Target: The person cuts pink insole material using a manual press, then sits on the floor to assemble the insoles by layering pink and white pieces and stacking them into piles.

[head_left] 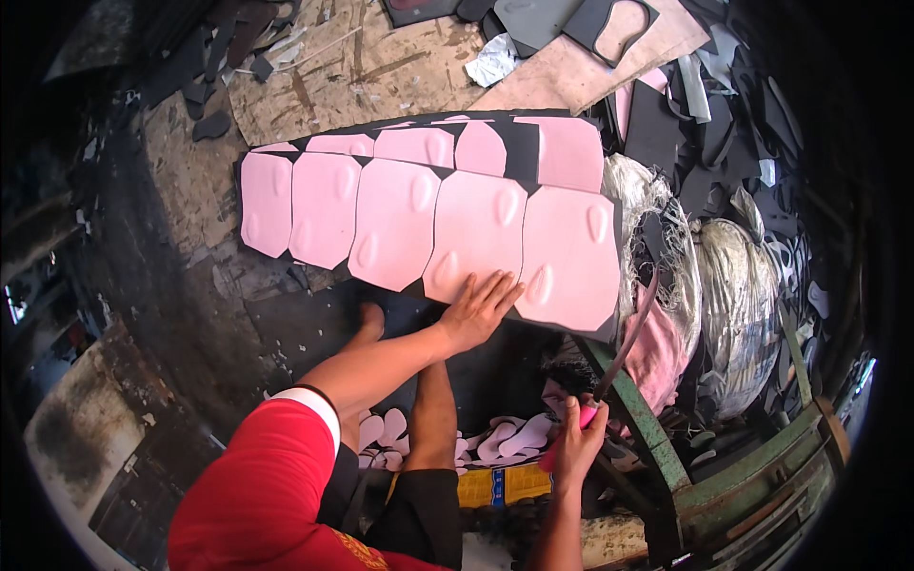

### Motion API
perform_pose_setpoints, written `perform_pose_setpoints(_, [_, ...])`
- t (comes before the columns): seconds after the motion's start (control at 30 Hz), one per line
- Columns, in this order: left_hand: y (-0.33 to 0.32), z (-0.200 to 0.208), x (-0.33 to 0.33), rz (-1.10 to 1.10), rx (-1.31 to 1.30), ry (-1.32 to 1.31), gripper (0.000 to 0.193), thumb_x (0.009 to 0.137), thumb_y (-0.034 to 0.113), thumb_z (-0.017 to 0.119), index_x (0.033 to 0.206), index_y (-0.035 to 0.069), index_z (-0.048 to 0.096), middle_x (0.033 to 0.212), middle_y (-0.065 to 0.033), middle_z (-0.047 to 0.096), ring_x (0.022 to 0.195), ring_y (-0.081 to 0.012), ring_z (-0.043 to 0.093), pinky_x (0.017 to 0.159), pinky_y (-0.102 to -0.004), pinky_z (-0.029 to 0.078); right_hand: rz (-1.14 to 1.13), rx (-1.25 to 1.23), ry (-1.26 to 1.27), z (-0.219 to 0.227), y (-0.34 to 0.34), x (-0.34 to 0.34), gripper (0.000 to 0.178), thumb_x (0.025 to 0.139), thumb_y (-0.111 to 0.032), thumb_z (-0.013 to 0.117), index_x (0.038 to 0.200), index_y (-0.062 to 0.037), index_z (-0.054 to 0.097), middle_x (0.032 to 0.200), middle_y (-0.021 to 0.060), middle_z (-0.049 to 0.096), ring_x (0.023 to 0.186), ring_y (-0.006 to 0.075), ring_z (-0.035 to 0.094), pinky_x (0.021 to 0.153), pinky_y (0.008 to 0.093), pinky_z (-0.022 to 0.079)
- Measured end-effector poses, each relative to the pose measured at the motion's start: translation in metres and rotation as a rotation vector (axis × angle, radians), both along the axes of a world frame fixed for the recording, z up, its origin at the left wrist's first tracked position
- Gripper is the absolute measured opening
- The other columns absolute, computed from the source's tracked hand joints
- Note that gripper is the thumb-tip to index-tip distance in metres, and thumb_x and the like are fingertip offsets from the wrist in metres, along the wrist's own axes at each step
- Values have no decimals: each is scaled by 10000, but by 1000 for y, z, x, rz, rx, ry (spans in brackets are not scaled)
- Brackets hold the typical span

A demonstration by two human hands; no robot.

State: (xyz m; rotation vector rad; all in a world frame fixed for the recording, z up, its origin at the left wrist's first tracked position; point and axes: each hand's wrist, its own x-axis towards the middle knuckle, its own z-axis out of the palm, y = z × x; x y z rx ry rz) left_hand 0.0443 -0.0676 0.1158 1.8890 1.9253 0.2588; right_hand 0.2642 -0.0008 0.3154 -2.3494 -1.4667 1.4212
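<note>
A black sheet carries a row of pink foam panels, each with small raised oval bumps. Behind that row, a second set of pink panels shows in part. My left hand lies with fingers spread on the near edge of the front row, pressing on the two panels at its right end. Lower down, to the right, my right hand is wrapped round the pink handle of a long knife. The slightly curved knife blade points up and away, just beside the sheet's right corner.
Pink sole-shaped pieces are heaped between my legs and beyond a yellow wrapper. A green metal frame stands at the right, near stuffed white sacks. Black foam offcuts pile up at the far right, past a worn board.
</note>
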Motion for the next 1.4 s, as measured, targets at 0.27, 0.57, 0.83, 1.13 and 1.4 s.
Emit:
perform_pose_setpoints(0.27, [-67, 38, -2, 117, -125, -151, 846, 846, 182, 714, 1606, 88, 354, 1621, -127, 417, 1496, -296, 408, 1193, -573, 306, -419, 163, 338, -59, 1, -49, 413, 1003, -160, 698, 1283, -45, 418, 902, 78, 613, 618, 127, 609, 528, 252, 519])
perform_pose_setpoints(0.57, [-12, -17, -68, 186, -27, -42, 768, 829, 22, 597, 1572, 111, 428, 1618, -95, 440, 1477, -305, 433, 1176, -605, 298, -162, 258, 141, -82, 45, -85, 411, 1044, -258, 653, 1314, -39, 434, 837, 82, 628, 667, 155, 638, 534, 294, 508])
perform_pose_setpoints(0.83, [48, -20, -73, 130, -3, -53, 576, 890, 36, 549, 1465, 25, 513, 1475, -169, 574, 1387, -309, 533, 1150, -539, 388, 580, 65, -4, -70, 18, -100, 381, 1008, -139, 591, 1361, -52, 477, 959, 298, 682, 841, 503, 680, 725, 549, 543])
perform_pose_setpoints(1.13, [63, 0, -103, 208, 149, -200, 508, 785, -19, 657, 1292, 9, 656, 1214, -170, 722, 1175, -302, 682, 1003, -366, 563, 700, 67, -141, -89, -8, -114, 397, 981, -134, 565, 1359, -75, 460, 1069, 254, 680, 882, 494, 681, 739, 583, 550])
perform_pose_setpoints(1.4, [58, -6, -105, 205, 222, -248, 487, 771, 15, 712, 1256, 7, 667, 1203, -163, 722, 1155, -300, 687, 1002, -380, 557, 799, 79, -257, -116, 2, -129, 360, 1002, -109, 523, 1340, -35, 421, 988, 291, 658, 874, 520, 653, 724, 596, 520])
